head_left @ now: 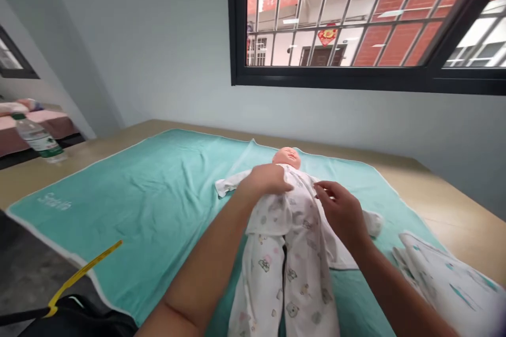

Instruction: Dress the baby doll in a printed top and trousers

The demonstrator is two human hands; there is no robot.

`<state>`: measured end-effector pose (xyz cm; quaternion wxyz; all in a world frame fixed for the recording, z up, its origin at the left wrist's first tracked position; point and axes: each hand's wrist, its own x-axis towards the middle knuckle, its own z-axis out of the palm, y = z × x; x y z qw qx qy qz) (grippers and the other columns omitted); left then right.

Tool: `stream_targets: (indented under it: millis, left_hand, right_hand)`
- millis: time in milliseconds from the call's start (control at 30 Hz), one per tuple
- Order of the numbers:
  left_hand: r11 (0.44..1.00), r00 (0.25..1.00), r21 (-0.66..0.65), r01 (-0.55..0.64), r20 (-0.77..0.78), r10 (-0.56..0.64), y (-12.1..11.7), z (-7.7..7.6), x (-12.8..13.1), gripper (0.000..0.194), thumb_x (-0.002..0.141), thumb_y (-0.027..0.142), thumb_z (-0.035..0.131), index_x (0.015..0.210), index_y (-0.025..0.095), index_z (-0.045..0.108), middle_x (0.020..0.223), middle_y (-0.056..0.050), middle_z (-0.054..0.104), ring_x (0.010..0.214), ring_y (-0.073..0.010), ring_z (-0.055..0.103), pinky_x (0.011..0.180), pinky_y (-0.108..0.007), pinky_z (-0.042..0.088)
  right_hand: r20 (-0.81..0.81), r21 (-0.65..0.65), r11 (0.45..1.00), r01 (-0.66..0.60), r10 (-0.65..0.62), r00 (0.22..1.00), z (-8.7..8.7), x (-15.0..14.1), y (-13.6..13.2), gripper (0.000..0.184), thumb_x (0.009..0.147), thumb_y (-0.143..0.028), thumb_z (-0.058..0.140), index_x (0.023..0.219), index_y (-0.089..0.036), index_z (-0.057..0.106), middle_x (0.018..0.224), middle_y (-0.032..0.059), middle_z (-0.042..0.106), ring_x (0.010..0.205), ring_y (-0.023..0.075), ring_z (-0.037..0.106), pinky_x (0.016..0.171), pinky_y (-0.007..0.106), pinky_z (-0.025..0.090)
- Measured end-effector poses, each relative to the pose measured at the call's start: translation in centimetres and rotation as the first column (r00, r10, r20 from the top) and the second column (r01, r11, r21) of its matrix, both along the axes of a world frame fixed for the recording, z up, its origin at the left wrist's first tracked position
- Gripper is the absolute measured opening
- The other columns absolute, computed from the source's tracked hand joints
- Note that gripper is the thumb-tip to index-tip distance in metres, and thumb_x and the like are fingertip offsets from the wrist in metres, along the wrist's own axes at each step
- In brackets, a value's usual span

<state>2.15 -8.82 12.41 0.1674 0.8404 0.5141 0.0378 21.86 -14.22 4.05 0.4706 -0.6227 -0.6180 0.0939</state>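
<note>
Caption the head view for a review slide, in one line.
Left hand and right hand at the printed clothes of a doll lying on a green towel.

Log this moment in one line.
left hand: on printed top | right hand: fingers at top's edge | doll: on its back, teal blanket beneath

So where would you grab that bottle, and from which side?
Probably around the labelled middle of the bottle, with the left hand coming from the side nearest the blanket: it stands upright, slim-bodied, near the edge of the table, and that side faces inward.
</note>
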Motion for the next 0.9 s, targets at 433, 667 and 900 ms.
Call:
stream_targets:
  millis: [433, 667, 900]
  left_hand:
    - [0.935, 0.883, -0.307, 0.176, 0.469, -0.013, 1.6, -0.8, -3.4, 0.022, 0.075, 0.026, 0.057, 0.062, 0.020, 0.041, 0.061, 0.001, 0.053, 0.059, -0.0171, 0.063, 0.058, -0.028, 0.051]
    - [0.915, 0.616, -0.387, 0.115, 0.750, 0.239, 0.2, -4.3, -6.9, 0.011, 0.076, 0.026, 0.056, 0.076, 0.020, 0.047, 0.068, 0.004, 0.053, 0.060, -0.0127, 0.061, 0.057, -0.025, 0.054]
    - [0.852, 0.281, -0.507, -0.132, 0.805, 0.523, -0.6, -8.2, -10.5, 0.013, 0.076, 0.029, 0.059, 0.084, 0.018, 0.058, 0.072, 0.001, 0.060, 0.063, -0.0115, 0.056, 0.055, -0.020, 0.044]
  right_hand:
    - [0.264, -0.404, 0.915, 0.003, 0.113, 0.958, 5.2, -7.4, 9.5, 0.033, 0.086, -0.033, 0.048, 0.060, -0.018, 0.063, 0.070, 0.0071, 0.068, 0.071, 0.0187, 0.060, 0.057, 0.027, 0.036]
    - [0.199, -0.497, 0.861, -0.111, 0.238, 0.951, 5.3, -10.0, 11.5, 0.013, 0.073, -0.020, 0.057, 0.077, -0.020, 0.070, 0.065, 0.0014, 0.070, 0.065, 0.0150, 0.063, 0.057, 0.024, 0.040]
    - [0.238, -0.627, 0.774, -0.089, 0.299, 0.924, 6.1, -13.2, 12.5, 0.012, 0.077, -0.029, 0.062, 0.073, -0.020, 0.069, 0.062, 0.0046, 0.068, 0.059, 0.0186, 0.061, 0.056, 0.029, 0.041]
